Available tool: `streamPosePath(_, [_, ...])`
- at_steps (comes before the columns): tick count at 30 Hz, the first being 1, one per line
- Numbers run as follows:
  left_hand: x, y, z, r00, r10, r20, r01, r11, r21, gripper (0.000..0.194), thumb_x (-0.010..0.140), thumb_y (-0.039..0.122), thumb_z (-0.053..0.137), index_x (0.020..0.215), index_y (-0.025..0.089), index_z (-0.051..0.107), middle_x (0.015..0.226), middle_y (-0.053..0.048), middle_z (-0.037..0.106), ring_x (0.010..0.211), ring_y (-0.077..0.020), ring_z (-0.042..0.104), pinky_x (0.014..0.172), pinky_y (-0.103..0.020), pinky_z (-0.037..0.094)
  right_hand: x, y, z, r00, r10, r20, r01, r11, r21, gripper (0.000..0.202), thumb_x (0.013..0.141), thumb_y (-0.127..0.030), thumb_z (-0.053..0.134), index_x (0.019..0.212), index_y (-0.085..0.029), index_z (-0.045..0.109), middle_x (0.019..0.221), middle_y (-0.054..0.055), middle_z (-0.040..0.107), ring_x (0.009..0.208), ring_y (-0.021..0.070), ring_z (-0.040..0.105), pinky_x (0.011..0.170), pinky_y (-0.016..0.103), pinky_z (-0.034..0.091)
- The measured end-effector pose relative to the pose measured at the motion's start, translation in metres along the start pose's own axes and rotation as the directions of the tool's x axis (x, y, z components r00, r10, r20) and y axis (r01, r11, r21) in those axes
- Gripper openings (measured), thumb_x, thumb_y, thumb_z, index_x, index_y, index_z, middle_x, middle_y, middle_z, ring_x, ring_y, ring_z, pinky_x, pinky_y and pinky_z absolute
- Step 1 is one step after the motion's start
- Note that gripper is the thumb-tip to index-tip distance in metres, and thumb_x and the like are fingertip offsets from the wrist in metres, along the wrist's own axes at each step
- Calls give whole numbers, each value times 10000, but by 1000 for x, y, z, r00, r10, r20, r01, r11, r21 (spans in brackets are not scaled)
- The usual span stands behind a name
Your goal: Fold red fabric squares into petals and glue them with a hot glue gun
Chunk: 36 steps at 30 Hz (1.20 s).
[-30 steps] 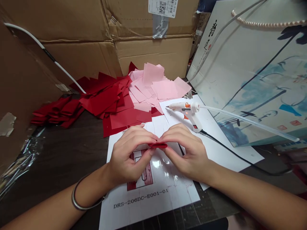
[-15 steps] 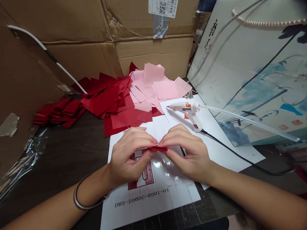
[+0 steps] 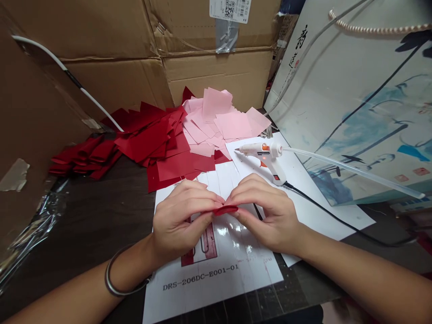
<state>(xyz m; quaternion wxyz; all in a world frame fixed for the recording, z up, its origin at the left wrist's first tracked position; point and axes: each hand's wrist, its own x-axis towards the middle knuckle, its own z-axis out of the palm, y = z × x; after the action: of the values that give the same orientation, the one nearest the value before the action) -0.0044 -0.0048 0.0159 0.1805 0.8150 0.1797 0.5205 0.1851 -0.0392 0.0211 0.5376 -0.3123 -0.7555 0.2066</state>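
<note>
1. Red piece (image 3: 226, 209): small, folded into a narrow curved loop, roughly level, held between left hand (image 3: 185, 218) and right hand (image 3: 266, 216) above the printed sheet.
2. Printed sheet (image 3: 251, 279): white, glossy, flat.
3. Glue gun (image 3: 270, 158): white and orange, on white paper (image 3: 305, 231).

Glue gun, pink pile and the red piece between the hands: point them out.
Glue gun (image 3: 276, 170), head view, on its white handle.
Pink pile (image 3: 233, 125), head view, on an upper piece.
Red piece (image 3: 224, 211), head view, on its near side.

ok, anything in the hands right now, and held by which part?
Folded red piece, pinched at both ends: left hand on its left end, right hand on its right.
</note>
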Motion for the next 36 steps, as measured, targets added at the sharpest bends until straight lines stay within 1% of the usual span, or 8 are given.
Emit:
streamPosePath(5, [1,1,1,1000,-14,-13,14,1000,-16,174,814,115,674,943,232,675,809,-26,738,755,-186,671,730,-384,566,1,1,0,999,-33,-9,33,999,-11,269,822,-55,602,1001,-225,708,825,44,720,771,180,627,699,368,513])
streamPosePath(9, [-1,0,0,1000,-12,-26,11,999,-33,187,800,80,677,937,207,680,809,-35,733,768,-186,666,720,-374,559,1,0,1,999,-32,-23,31,999,-22,227,800,-41,625,960,-173,717,816,72,721,766,183,633,695,361,515])
streamPosePath(13, [-3,3,1,996,-87,-10,87,994,-67,208,780,41,693,916,199,700,808,-32,731,778,-178,656,756,-371,540,1,-1,2,999,-7,-48,7,1000,-10,151,815,-84,647,919,-170,715,794,68,714,748,177,636,681,356,524])
streamPosePath(20, [-8,6,8,960,-280,16,279,945,-173,133,826,77,635,879,189,681,788,-37,695,759,-178,639,752,-373,518,-1,-6,4,973,226,-42,-221,971,92,89,819,-115,665,847,-192,698,768,26,695,730,150,641,676,317,533])
streamPosePath(24, [-9,10,8,939,-343,27,341,919,-197,122,839,86,628,860,193,683,794,-36,693,757,-174,633,729,-356,515,-2,-7,5,895,444,37,-442,876,192,21,828,-190,677,808,-188,678,779,21,691,732,144,630,684,306,512])
streamPosePath(27, [-9,13,7,915,-400,44,399,888,-230,112,855,104,619,843,191,687,770,-32,689,723,-165,621,694,-342,510,-2,-7,4,820,562,112,-568,772,284,90,841,-253,672,785,-184,662,763,17,672,713,140,602,669,301,491])
streamPosePath(31, [-9,13,7,893,-448,38,443,864,-239,102,868,142,613,815,195,682,747,-29,685,710,-170,614,676,-341,507,-1,-7,5,741,645,186,-663,657,360,151,836,-328,680,830,-178,669,762,23,657,705,149,587,661,311,488])
streamPosePath(36, [-9,13,9,869,-491,64,492,839,-232,91,876,163,599,816,183,665,764,-32,671,714,-162,617,664,-317,501,-1,-5,5,711,671,209,-693,621,367,175,837,-336,677,784,-169,669,723,23,646,672,141,567,623,293,460])
